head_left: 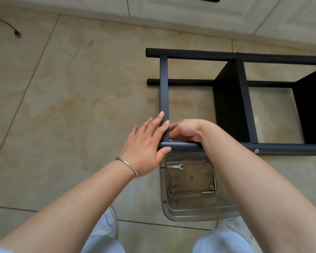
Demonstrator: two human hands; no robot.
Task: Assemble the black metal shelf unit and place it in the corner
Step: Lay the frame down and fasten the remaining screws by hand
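On the tiled floor (pixel 66 99), at the far left, a dark cable end (pixel 16 34) lies well apart from the work. Nearer the middle, the left hand (pixel 144 148), a silver bangle (pixel 128 166) on its wrist, lies with straight, spread fingers along the end crossbar (pixel 164 88), the thumb tucked under the near tube (pixel 182 145); this flat press looks meant to hold the bar square against the tube where the two meet. Just to the right of that joint, the right hand (pixel 185 130) has its fingers curled in at the corner, probably seating or turning a fastener there, though whatever it pinches is hidden behind the knuckles and cannot be made out.

The black metal shelf unit (pixel 232 99) lies on its side on the floor beside the pale cabinet fronts (pixel 190 10), not yet upright nor in any corner; laid flat like this, its joints face the person. Two shelf panels stand on edge between the long tubes, and a bolt head (pixel 256 151) already shows in the near tube further right.

Below the hands, between the person's white shoes, a clear plastic tray (pixel 190 214) keeps the loose hardware within reach: a flat spanner (pixel 175 166) and some small metal fasteners (pixel 211 189).
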